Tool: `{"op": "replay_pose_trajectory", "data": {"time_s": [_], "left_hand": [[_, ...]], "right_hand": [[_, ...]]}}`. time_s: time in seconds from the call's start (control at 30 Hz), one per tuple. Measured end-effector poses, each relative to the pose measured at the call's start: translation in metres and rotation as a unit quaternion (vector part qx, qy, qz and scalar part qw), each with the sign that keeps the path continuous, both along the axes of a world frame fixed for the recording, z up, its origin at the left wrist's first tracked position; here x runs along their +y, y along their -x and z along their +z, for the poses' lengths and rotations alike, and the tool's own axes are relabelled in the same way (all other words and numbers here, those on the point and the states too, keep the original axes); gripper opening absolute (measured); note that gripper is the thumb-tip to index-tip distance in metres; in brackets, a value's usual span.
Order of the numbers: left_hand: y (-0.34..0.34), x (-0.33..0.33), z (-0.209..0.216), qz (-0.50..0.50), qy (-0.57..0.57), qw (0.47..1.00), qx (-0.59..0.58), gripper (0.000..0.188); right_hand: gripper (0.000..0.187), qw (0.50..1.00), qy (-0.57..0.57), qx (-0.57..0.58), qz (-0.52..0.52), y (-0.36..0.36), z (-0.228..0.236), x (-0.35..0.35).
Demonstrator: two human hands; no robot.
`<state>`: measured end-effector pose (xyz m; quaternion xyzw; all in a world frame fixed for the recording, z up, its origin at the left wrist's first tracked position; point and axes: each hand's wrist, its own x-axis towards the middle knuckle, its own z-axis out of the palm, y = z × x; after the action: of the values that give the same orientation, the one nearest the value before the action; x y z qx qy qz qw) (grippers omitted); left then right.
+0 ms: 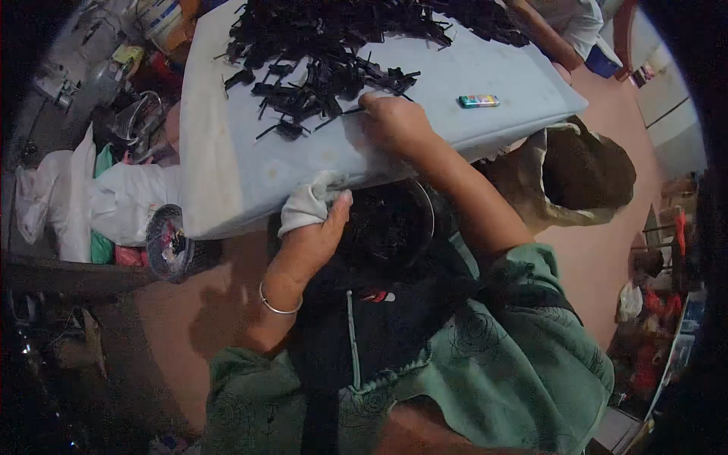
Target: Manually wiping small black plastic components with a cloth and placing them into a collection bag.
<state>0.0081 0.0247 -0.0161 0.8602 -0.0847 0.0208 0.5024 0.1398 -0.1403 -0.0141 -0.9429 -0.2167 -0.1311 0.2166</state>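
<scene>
A dense heap of small black plastic pieces (326, 76) with thin stems covers the far part of a pale padded tabletop (265, 167). At the heap's near edge my right hand (398, 129) is closed, its fingertips pinching a thin-stemmed black plastic piece (350, 112). My left hand (322, 224) is at the table's near edge, thumb up against a white cloth (307, 205) that wraps its fingers and hides them. Below the edge, between my forearms, sits a round dark basin (390, 227) with dark contents too dim to make out.
A green lighter (478, 101) lies on the right of the tabletop. At the far right, another person's arm (546, 38) reaches toward the heap. An open brown sack (576, 174) stands on the floor to the right. White plastic bags (125, 201) and a small basket (171, 243) are at left.
</scene>
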Motion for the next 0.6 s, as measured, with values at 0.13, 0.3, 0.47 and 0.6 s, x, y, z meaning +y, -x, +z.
{"op": "replay_pose_trajectory", "data": {"time_s": [0.13, 0.3, 0.47, 0.6], "left_hand": [[-0.008, -0.002, 0.002, 0.063, 0.154, 0.986, 0.023, 0.025], [-0.015, -0.002, 0.008, 0.108, 0.318, 0.928, 0.162, 0.019], [-0.025, 0.001, -0.008, -0.096, 0.661, 0.695, 0.265, 0.012], [-0.013, -0.016, 0.006, 0.004, 0.554, 0.821, 0.142, 0.009]], "right_hand": [[0.017, 0.995, 0.053, 0.031, 0.078, 0.010, 0.005, -0.001], [0.011, 0.974, -0.194, 0.061, 0.101, 0.062, 0.001, -0.017], [0.015, 0.937, -0.253, 0.107, 0.215, 0.087, -0.002, -0.017], [0.018, 0.951, -0.264, 0.067, 0.147, 0.099, 0.018, -0.012]]}}
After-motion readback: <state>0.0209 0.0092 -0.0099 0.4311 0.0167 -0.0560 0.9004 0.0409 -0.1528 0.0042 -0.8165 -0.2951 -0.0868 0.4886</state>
